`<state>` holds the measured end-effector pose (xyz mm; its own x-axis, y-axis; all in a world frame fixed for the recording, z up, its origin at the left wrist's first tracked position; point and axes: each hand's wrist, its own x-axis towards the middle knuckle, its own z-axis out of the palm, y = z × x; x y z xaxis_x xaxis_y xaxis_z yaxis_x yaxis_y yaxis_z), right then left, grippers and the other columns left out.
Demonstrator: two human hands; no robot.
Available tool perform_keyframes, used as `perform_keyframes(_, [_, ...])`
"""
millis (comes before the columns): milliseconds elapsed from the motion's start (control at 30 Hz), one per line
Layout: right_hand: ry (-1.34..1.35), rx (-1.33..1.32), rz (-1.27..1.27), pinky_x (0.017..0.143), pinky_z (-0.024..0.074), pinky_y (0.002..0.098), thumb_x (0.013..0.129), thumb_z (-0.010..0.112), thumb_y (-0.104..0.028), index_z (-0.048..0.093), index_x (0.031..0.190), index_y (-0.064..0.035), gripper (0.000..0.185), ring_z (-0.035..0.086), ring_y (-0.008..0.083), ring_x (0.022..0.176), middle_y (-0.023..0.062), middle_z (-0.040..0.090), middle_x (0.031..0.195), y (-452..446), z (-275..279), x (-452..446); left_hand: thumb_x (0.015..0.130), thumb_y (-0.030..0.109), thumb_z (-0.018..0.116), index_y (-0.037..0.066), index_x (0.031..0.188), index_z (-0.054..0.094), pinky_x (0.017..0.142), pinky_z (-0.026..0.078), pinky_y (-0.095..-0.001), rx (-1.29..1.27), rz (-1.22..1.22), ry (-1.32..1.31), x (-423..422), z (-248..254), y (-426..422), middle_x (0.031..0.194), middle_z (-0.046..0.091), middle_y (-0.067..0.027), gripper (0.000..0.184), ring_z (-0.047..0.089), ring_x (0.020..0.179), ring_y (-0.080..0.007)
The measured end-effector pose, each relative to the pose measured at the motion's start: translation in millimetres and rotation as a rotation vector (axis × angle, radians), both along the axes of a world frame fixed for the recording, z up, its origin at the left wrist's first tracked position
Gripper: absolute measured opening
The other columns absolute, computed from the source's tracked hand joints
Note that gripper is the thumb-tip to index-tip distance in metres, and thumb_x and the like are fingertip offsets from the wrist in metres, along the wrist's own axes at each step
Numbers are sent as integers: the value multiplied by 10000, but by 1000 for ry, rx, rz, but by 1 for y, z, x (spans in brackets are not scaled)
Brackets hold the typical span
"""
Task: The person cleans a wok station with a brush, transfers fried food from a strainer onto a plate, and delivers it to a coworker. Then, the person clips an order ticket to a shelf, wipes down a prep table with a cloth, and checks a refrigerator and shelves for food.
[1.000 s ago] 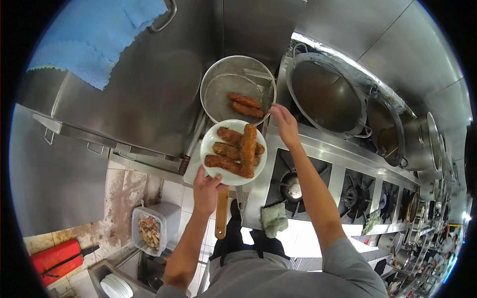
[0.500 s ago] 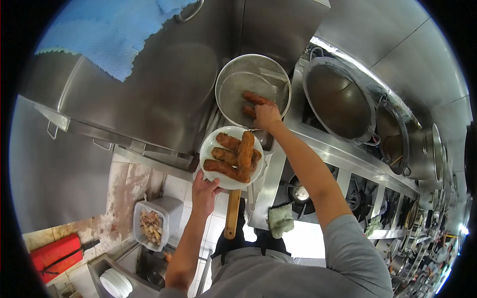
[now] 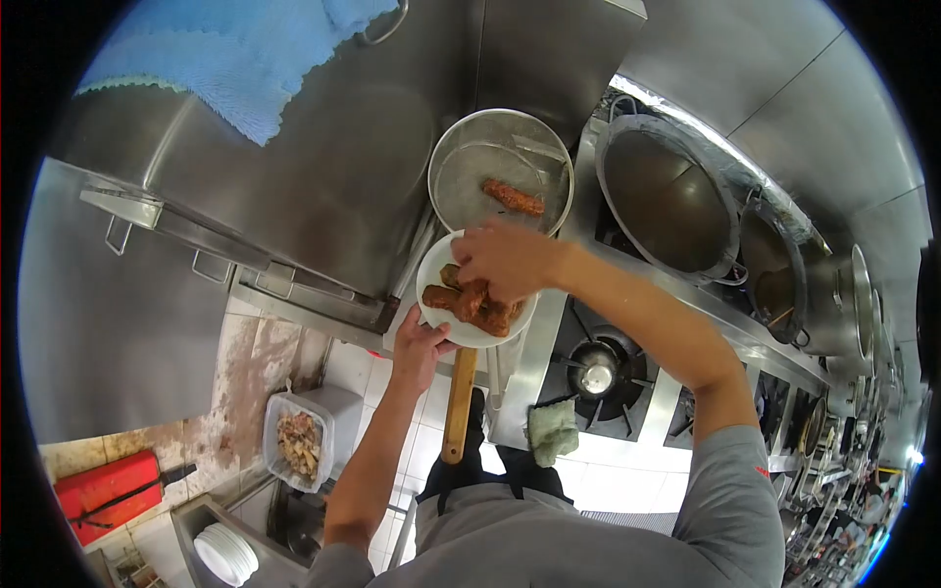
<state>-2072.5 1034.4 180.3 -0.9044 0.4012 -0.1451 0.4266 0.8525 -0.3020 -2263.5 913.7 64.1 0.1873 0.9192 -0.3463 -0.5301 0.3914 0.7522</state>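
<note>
Plate (image 3: pixel 432 269) clamped at rim by L hand (image 3: pixel 416 351). Rolls (image 3: pixel 471 300) on it partly covered by R hand (image 3: pixel 510 258); finger closure hidden, can't tell. Prob. light, greasy, crumbly; best gripped gently mid-length.

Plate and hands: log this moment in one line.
Left hand: holding plate | Right hand: at plated food | Round pan: one brown piece inside

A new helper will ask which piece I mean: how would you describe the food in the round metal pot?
Find the widest pan on the stove; left of it in the picture is a round metal pot. Inside lies one reddish-brown, sausage-shaped piece. It lies alone, while the similar pieces share the white plate under the right hand.
</note>
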Motion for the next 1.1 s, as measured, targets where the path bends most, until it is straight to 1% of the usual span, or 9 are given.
perform_keyframes(67, [-117,26,34,993,335,419,649,591,-37,645,1060,-102,420,507,243,1115,74,577,1078,-9,-7,1,832,-9,551,31,1280,383,862,534,-454,14,-7,-8,2,1,-1,1136,563,-171,480,598,1025,-281])
perform_keyframes(167, [339,9,-3,933,395,402,668,596,-64,636,1086,-110,423,530,268,1076,91,585,1062,-6,-11,15,841,-16,543,30,1309,368,852,542,-443,4,20,-11,2,0,-9,1144,562,-177,502,598,1030,-274])
perform_keyframes(400, [261,-114,-958,817,482,400,727,678,-231,604,1142,-127,434,601,321,975,142,619,1094,88,-55,58,853,-37,522,32,1305,371,846,546,-435,9,26,29,-4,0,-13,1114,581,-174,481,612,1003,-266])
perform_keyframes(433, [263,-111,-958,817,482,400,727,678,-231,604,1142,-127,434,601,321,975,142,619,1094,98,-84,64,853,-32,527,38,1307,372,834,549,-423,-17,20,48,-4,2,-13,1105,588,-169,484,616,994,-261])
perform_keyframes(500, [309,518,-808,759,506,403,721,696,-245,555,1196,-137,508,634,354,841,149,662,932,112,-143,73,854,-27,532,44,1309,373,821,552,-411,-45,14,70,-6,-1,-14,1095,594,-163,488,620,985,-255])
perform_keyframes(700, [388,169,-1122,797,481,452,803,637,-220,506,1207,-78,448,606,366,960,208,621,1045,116,-127,56,849,-22,540,36,1271,396,763,578,-375,-39,3,76,-8,-8,-13,1100,599,-159,450,640,946,-243])
perform_keyframes(833, [486,147,-1030,829,469,458,822,616,-222,451,1271,-99,494,569,392,1021,223,576,1140,118,-129,54,853,-16,543,37,1266,401,774,576,-384,-28,-12,59,-9,-4,-10,1101,598,-159,441,638,949,-246])
perform_keyframes(1000, [-80,168,-743,826,483,451,744,671,-144,259,1400,-191,776,577,386,1012,200,579,1109,114,-143,48,851,-20,540,38,1277,394,800,572,-409,-21,-23,24,-8,-7,-5,1106,594,-162,453,630,971,-257])
perform_keyframes(1100, [-21,152,-788,841,486,440,715,701,-148,200,1423,-204,869,584,380,1005,188,582,1098,113,-147,49,849,-25,538,40,1286,388,812,569,-420,-26,-32,33,-8,-9,-1,1109,591,-166,467,626,981,-264])
